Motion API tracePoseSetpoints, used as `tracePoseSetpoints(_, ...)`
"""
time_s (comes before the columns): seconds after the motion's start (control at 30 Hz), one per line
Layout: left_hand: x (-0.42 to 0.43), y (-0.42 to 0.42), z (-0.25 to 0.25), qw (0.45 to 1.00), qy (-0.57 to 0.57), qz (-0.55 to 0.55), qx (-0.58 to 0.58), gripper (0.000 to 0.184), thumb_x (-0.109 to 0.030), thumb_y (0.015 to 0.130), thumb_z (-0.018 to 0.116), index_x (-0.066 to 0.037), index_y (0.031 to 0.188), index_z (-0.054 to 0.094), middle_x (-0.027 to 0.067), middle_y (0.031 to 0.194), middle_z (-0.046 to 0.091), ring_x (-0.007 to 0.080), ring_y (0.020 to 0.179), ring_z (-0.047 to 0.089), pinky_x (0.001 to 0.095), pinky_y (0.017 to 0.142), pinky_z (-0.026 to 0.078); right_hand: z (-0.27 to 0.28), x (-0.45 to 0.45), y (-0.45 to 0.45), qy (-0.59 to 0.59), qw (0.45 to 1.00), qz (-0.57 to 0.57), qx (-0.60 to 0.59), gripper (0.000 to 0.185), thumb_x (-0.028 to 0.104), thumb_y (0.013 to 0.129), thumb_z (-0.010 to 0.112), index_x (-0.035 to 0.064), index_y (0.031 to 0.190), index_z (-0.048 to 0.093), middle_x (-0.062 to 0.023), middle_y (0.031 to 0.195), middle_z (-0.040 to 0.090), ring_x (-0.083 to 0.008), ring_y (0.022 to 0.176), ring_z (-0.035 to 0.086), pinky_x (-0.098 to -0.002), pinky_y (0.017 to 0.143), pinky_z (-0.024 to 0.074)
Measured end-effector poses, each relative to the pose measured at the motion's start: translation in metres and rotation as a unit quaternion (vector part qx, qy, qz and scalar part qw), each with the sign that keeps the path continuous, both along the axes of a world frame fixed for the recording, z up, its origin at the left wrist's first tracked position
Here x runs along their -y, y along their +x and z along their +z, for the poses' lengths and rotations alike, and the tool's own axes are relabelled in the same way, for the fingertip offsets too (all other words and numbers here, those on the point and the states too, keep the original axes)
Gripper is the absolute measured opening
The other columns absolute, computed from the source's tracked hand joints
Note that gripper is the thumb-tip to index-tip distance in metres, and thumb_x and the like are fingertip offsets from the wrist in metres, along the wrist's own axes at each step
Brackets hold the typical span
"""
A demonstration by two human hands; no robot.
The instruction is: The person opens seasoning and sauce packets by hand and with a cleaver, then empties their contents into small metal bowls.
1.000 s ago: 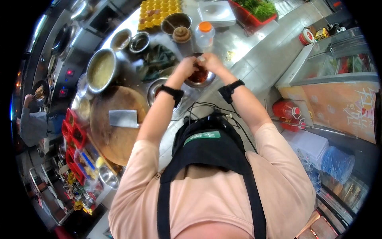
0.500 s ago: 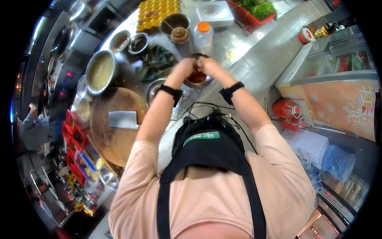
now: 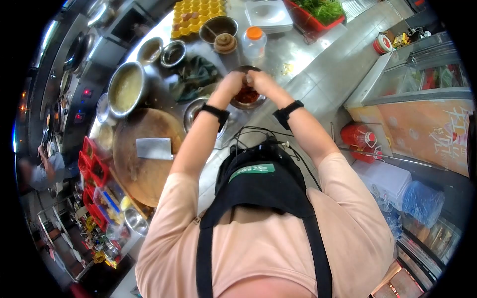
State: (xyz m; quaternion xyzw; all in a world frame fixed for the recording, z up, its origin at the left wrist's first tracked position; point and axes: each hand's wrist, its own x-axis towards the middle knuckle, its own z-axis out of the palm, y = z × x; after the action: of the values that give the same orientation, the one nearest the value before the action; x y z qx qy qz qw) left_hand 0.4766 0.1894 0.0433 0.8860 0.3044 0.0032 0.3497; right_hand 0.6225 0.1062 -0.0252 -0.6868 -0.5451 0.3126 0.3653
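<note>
My left hand (image 3: 232, 84) and my right hand (image 3: 261, 82) are close together over a metal bowl (image 3: 255, 104) of dark red food. Both have closed fingers, and whatever is between them is too small to name. A second metal bowl (image 3: 190, 119) lies partly hidden under my left forearm. Beyond my hands stand a clear jar with an orange lid (image 3: 254, 43) and a brown stacked object (image 3: 225, 43) beside a dark bowl with a utensil (image 3: 218, 25). A dark crumpled cloth (image 3: 195, 77) lies left of my left hand.
At the left are a cleaver (image 3: 153, 148) on a round chopping board (image 3: 144, 179), a large bowl of pale liquid (image 3: 126, 89) and red containers (image 3: 97, 171). An egg tray (image 3: 198, 15), white plates (image 3: 269, 15) and greens (image 3: 320, 10) stand farther back. Another person (image 3: 48, 171) is far left.
My hands have shifted slightly but stay together over the bowl. At the far left, the other person has moved, with an arm now stretched toward the pans.
</note>
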Motion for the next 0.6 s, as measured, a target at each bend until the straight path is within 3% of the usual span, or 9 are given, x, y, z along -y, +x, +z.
tracePoseSetpoints(0.23, 0.002, 0.002, -0.002, 0.999, 0.035, -0.02, 0.001, 0.019, -0.004, 0.077, 0.058, 0.0, 0.093, 0.067, 0.0245, 0.096, 0.066, 0.0417, 0.096, 0.062, 0.0464, 0.083, 0.049, 0.015, 0.004, -0.005, -0.045, 0.997, -0.012, -0.058, 0.019, 0.011, 0.093, 0.047, -0.0004, 0.096, 0.061, -0.0186, 0.094, 0.07, -0.0329, 0.087, 0.068, -0.0405, 0.076, 0.0524)
tracePoseSetpoints(0.3, 0.004, 0.003, -0.003, 0.999, 0.024, 0.023, 0.002, 0.018, -0.005, 0.079, 0.056, 0.001, 0.092, 0.067, 0.0254, 0.094, 0.066, 0.0423, 0.095, 0.063, 0.0466, 0.081, 0.049, 0.029, 0.007, -0.007, -0.05, 0.997, -0.018, -0.06, 0.021, 0.012, 0.094, 0.045, -0.0009, 0.095, 0.062, -0.0178, 0.094, 0.07, -0.0315, 0.087, 0.069, -0.0394, 0.076, 0.0523)
tracePoseSetpoints(0.47, 0.009, 0.002, 0.003, 0.999, 0.025, 0.027, 0.012, 0.019, -0.008, 0.081, 0.056, 0.0, 0.094, 0.068, 0.0261, 0.093, 0.066, 0.0431, 0.094, 0.063, 0.0464, 0.08, 0.05, 0.041, 0.012, -0.006, -0.025, 0.998, 0.011, 0.055, 0.022, 0.015, 0.092, 0.046, 0.0018, 0.095, 0.063, -0.022, 0.095, 0.068, -0.0377, 0.09, 0.066, -0.0419, 0.078, 0.0508)
tracePoseSetpoints(0.6, 0.011, 0.003, 0.012, 1.0, -0.013, 0.027, 0.003, 0.019, -0.011, 0.082, 0.058, 0.0, 0.093, 0.069, 0.0263, 0.092, 0.065, 0.0434, 0.092, 0.063, 0.0464, 0.08, 0.05, 0.024, 0.007, -0.007, -0.042, 0.999, -0.007, -0.022, 0.021, 0.016, 0.091, 0.046, 0.003, 0.096, 0.063, -0.0242, 0.097, 0.066, -0.0415, 0.093, 0.064, -0.0443, 0.079, 0.0499)
